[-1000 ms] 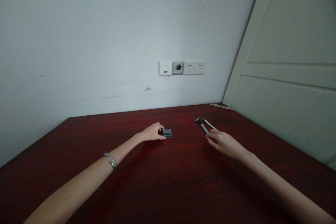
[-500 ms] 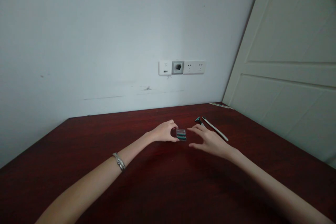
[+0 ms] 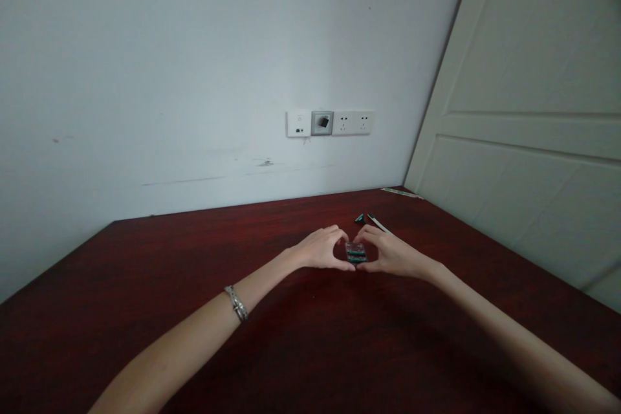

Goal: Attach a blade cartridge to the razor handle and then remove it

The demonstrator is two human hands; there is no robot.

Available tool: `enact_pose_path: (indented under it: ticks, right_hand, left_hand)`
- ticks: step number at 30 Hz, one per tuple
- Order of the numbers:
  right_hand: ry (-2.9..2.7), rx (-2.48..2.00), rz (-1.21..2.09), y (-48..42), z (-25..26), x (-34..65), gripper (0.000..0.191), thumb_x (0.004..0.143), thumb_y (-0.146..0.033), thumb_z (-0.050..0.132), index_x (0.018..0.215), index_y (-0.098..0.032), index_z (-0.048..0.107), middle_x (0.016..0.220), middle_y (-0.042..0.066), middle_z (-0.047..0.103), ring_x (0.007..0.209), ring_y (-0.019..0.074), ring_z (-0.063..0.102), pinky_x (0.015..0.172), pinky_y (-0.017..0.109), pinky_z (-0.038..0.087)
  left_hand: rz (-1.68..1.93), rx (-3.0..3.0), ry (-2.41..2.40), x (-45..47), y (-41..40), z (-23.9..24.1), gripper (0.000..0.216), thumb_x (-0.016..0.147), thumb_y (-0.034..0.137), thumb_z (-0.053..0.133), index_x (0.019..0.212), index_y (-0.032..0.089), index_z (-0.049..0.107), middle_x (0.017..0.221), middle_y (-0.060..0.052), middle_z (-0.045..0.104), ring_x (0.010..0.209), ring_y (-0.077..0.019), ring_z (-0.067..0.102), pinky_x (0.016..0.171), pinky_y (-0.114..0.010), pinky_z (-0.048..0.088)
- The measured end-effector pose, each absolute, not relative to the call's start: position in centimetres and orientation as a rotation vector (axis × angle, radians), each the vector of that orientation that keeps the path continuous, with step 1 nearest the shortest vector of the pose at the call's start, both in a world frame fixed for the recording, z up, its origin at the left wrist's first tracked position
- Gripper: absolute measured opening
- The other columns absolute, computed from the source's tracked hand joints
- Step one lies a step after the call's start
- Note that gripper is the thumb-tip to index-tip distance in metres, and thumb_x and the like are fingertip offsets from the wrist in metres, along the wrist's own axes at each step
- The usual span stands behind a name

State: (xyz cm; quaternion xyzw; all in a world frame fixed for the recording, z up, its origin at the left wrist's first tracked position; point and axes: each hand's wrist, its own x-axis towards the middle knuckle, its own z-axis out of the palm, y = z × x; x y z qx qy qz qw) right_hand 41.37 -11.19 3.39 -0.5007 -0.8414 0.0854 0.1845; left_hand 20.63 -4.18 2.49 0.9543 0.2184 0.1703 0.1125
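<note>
A small clear plastic case with dark and teal razor cartridges (image 3: 356,253) is between my hands, over the dark red table (image 3: 272,336). My left hand (image 3: 326,248) pinches its left side between thumb and fingers, with a silver bracelet (image 3: 236,303) on that wrist. From the right, my right hand (image 3: 391,255) closes thumb and fingers on the opposite side. Just behind the right hand, the razor's head (image 3: 359,218) shows, its handle hidden. Beside it lies a slim white stick with a dark end (image 3: 378,224), possibly a toothbrush, partly covered by the hand.
A flat pale strip with markings (image 3: 402,193) lies at the table's back right corner. Behind the table rises a white wall (image 3: 194,77) with sockets (image 3: 353,123). A pale panelled surface (image 3: 524,123) borders the right side.
My left hand has carried the case to the right. My right hand, apart from it before, has closed on its right side. The view has shifted slightly.
</note>
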Motion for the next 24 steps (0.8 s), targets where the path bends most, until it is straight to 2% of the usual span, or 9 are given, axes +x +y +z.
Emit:
enact_pose_path:
  ticks: [2, 4, 8, 12, 16, 24]
  right_hand:
    - [-2.319, -1.434, 0.282, -10.2, 3.6, 43.5, 0.038, 0.069, -0.039, 0.065, 0.101, -0.019, 0.060, 0.102, 0.007, 0.056, 0.085, 0.0180, 0.056, 0.074, 0.030, 0.045]
    - [-2.272, -1.473, 0.261, -8.7, 3.6, 46.7, 0.040, 0.069, -0.042, 0.064, 0.101, -0.017, 0.061, 0.100, 0.007, 0.056, 0.087, 0.0196, 0.056, 0.078, 0.032, 0.044]
    - [-2.200, -1.637, 0.183, -4.9, 3.1, 54.4, 0.052, 0.062, -0.050, 0.067, 0.100, -0.014, 0.064, 0.099, 0.010, 0.059, 0.090, 0.0244, 0.054, 0.082, 0.035, 0.042]
    - [-2.233, -1.827, 0.337, -1.9, 2.4, 59.8, 0.061, 0.053, -0.054, 0.069, 0.098, -0.013, 0.066, 0.096, 0.010, 0.061, 0.085, 0.0247, 0.055, 0.078, 0.035, 0.044]
    - [-2.334, -1.825, 0.455, 0.1, 1.8, 61.4, 0.064, 0.048, -0.055, 0.071, 0.098, -0.016, 0.068, 0.101, 0.009, 0.062, 0.091, 0.0257, 0.055, 0.081, 0.034, 0.043]
    - [-2.531, -1.744, 0.467, 2.4, 0.7, 60.8, 0.061, 0.054, -0.050, 0.071, 0.105, -0.016, 0.067, 0.104, 0.010, 0.062, 0.093, 0.0251, 0.057, 0.082, 0.032, 0.043]
  left_hand:
    - [0.557, 2.709, 0.674, 20.8, -3.3, 2.0, 0.060, 0.070, 0.062, 0.057, 0.109, 0.016, 0.052, 0.094, -0.006, 0.055, 0.078, -0.0172, 0.054, 0.070, -0.029, 0.043]
    - [0.646, 2.594, 0.743, 20.9, -1.9, 1.1, 0.054, 0.077, 0.059, 0.049, 0.109, 0.016, 0.052, 0.091, -0.005, 0.056, 0.075, -0.0158, 0.053, 0.069, -0.028, 0.043]
    - [0.949, 2.228, 0.947, 21.0, 1.1, -1.5, 0.036, 0.086, 0.046, 0.040, 0.093, 0.015, 0.057, 0.081, -0.003, 0.058, 0.071, -0.0136, 0.052, 0.069, -0.026, 0.041]
    - [1.061, 1.985, 1.045, 21.4, 2.6, -3.4, 0.034, 0.086, 0.043, 0.037, 0.087, 0.015, 0.057, 0.072, -0.001, 0.055, 0.071, -0.0141, 0.052, 0.070, -0.026, 0.040]
    - [1.045, 1.943, 1.048, 21.6, 2.8, -3.9, 0.034, 0.085, 0.043, 0.038, 0.084, 0.016, 0.058, 0.068, 0.001, 0.053, 0.066, -0.0137, 0.051, 0.066, -0.025, 0.039]
    - [1.051, 1.910, 1.039, 21.4, 3.0, -3.9, 0.033, 0.085, 0.041, 0.035, 0.083, 0.016, 0.057, 0.065, 0.001, 0.052, 0.061, -0.0128, 0.050, 0.063, -0.024, 0.039]
